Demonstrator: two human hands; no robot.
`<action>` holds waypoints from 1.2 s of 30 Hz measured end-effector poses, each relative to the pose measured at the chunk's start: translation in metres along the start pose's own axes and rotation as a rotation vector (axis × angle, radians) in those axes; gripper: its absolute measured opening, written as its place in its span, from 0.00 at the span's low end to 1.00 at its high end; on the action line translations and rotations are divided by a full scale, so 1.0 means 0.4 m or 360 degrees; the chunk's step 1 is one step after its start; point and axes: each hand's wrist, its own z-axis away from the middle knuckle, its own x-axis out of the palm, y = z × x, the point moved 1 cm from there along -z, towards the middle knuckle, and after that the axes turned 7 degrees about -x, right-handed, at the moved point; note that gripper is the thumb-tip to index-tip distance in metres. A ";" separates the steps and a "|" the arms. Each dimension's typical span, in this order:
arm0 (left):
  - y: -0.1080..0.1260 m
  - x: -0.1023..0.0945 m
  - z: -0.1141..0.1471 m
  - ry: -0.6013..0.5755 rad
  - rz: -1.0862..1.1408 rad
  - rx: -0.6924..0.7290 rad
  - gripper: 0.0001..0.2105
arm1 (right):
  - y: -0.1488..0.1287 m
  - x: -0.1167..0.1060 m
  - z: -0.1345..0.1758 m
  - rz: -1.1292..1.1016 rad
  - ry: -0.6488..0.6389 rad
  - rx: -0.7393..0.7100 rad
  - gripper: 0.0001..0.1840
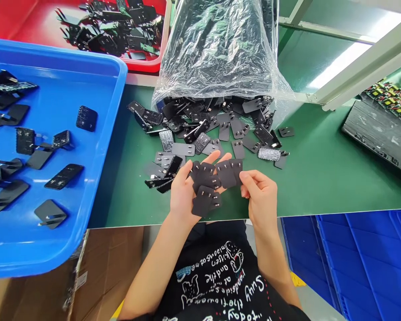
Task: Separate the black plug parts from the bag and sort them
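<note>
My left hand (183, 196) is palm up, its fingers curled partly around several flat black plug plates (205, 176) with short metal prongs. They overlap one another on the palm and fingers. Thumb and forefinger of my right hand (260, 189) pinch the edge of a black plug plate (237, 168) at the right side of this bunch. Just beyond both hands, a loose heap of similar black plug plates and shells (217, 122) spreads over the green table (307, 178). Some lie prongs up, others on their sides.
A clear plastic bag (220, 49) opens toward the heap. At left stands a blue tray (103, 80) with scattered plug pieces; behind it, a red bin (30, 22) holds more. A dark board (381, 133) with small electronic parts is at right. Blue crates (364, 254) are below the table.
</note>
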 end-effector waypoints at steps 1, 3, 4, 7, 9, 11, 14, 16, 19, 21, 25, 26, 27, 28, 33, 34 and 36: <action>0.000 0.000 0.000 0.0003 0.0004 0.0008 0.24 | 0.000 0.004 0.000 0.0038 -0.0021 -0.0007 0.15; 0.000 0.000 0.000 0.0000 0.0014 0.0024 0.24 | -0.002 0.009 0.000 0.0124 -0.0045 -0.0034 0.16; 0.000 0.000 0.000 -0.0003 0.0020 0.0030 0.24 | -0.003 0.010 0.000 0.0167 -0.0050 -0.0049 0.16; 0.001 0.000 0.002 -0.0020 0.0041 0.0031 0.25 | -0.007 0.004 0.002 0.0285 -0.0047 -0.0101 0.16; 0.001 0.000 0.003 -0.0044 0.0066 0.0034 0.26 | -0.014 -0.006 0.011 0.0359 0.0027 -0.0187 0.16; 0.001 -0.002 0.004 -0.0074 0.0089 0.0048 0.26 | -0.027 -0.016 0.028 0.0478 0.0116 -0.0374 0.13; 0.002 -0.008 0.004 -0.0107 0.0120 0.0080 0.27 | -0.047 -0.011 0.068 0.0781 -0.0098 -0.0804 0.08; 0.002 -0.011 0.004 -0.0138 0.0150 0.0120 0.29 | -0.051 0.007 0.097 0.0999 -0.0401 -0.1087 0.12; 0.003 -0.012 0.008 -0.0177 0.0201 0.0206 0.31 | -0.036 0.038 0.129 0.1256 -0.0671 -0.1346 0.18; 0.003 -0.011 0.010 -0.0169 0.0228 0.0223 0.31 | -0.024 0.051 0.139 0.1346 -0.0714 -0.1424 0.17; 0.001 -0.006 0.015 -0.0148 0.0264 0.0190 0.29 | -0.025 0.060 0.137 0.1315 -0.0677 -0.1599 0.13; 0.001 -0.004 0.015 -0.0154 0.0273 0.0188 0.28 | -0.030 0.063 0.136 0.1291 -0.0656 -0.1650 0.13; 0.001 -0.003 0.015 -0.0164 0.0286 0.0187 0.28 | -0.036 0.068 0.134 0.1269 -0.0634 -0.1700 0.13; 0.002 -0.001 0.014 -0.0174 0.0302 0.0179 0.28 | -0.040 0.076 0.133 0.1247 -0.0614 -0.1752 0.14; 0.006 0.004 0.006 -0.0118 0.0368 0.0210 0.30 | -0.048 0.132 0.140 0.1231 -0.0567 -0.1947 0.14; 0.007 0.005 0.006 -0.0108 0.0372 0.0214 0.31 | -0.052 0.137 0.144 0.1255 -0.0581 -0.1945 0.12; 0.008 0.007 0.009 -0.0124 0.0383 0.0218 0.31 | -0.067 0.134 0.153 0.1279 -0.0638 -0.1900 0.10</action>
